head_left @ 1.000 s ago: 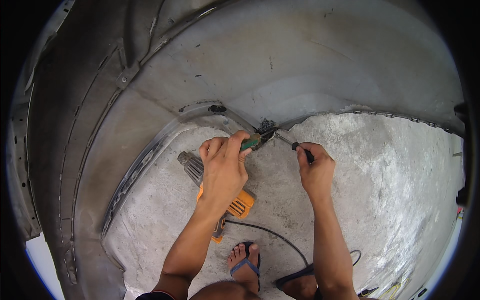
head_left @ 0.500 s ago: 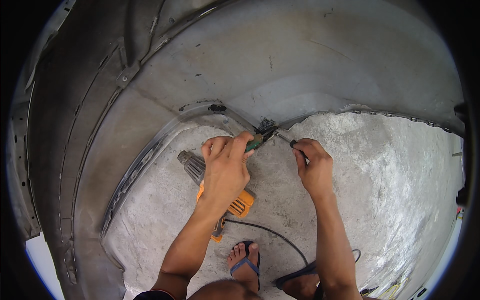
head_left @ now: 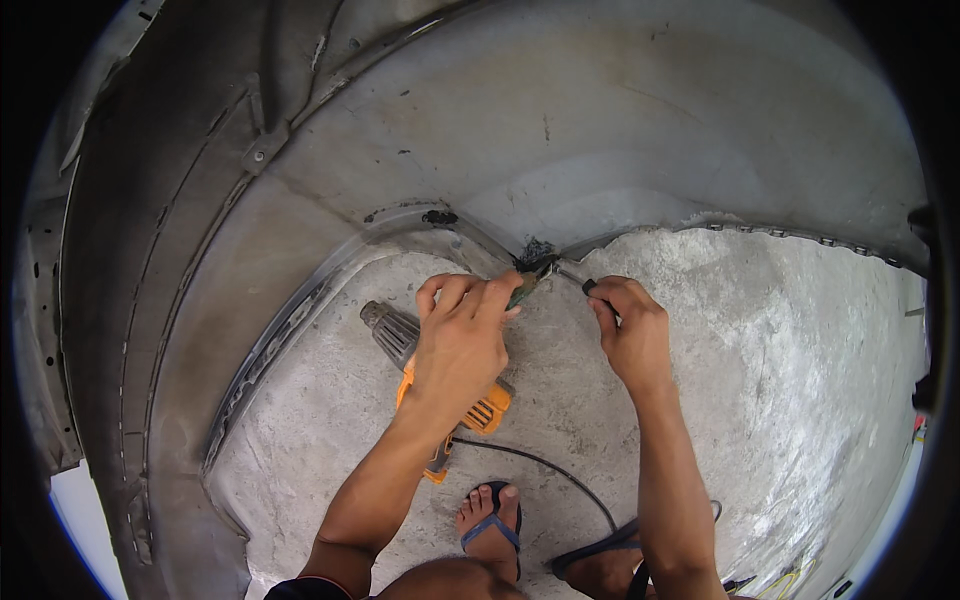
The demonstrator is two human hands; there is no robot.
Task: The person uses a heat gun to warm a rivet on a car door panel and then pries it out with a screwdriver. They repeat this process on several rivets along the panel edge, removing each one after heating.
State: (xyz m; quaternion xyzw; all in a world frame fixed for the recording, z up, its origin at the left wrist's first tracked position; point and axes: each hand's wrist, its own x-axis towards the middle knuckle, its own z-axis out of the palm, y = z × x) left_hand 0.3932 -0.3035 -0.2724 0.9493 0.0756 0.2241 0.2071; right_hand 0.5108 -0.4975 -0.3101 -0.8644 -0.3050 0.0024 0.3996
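Note:
A large grey curved panel (head_left: pixel 480 120) arches over the far side, with a rough dark patch (head_left: pixel 537 248) at a corner of its lower edge. My left hand (head_left: pixel 455 345) is closed round a green-handled tool (head_left: pixel 523 288), whose exact kind is partly hidden by my fingers; its dark end reaches the panel edge just under the patch. From the other side, my right hand (head_left: pixel 637 325) grips the black handle of a thin metal-shafted tool (head_left: pixel 572 274) that looks like a screwdriver. Its shaft tip meets the other tool's end at that corner.
Beneath my left forearm, an orange and grey heat gun (head_left: pixel 393 330) lies on the concrete floor (head_left: pixel 760 350). Its black cord (head_left: pixel 545 462) runs toward my sandalled feet (head_left: pixel 490 530). Dark ribbed bodywork (head_left: pixel 150 250) rises on the left. Yellow wire (head_left: pixel 793 580) lies at lower right.
My left hand has shifted slightly to the right, covering more of the green handle. The right hand has barely moved, and the tool tips stay at the same corner.

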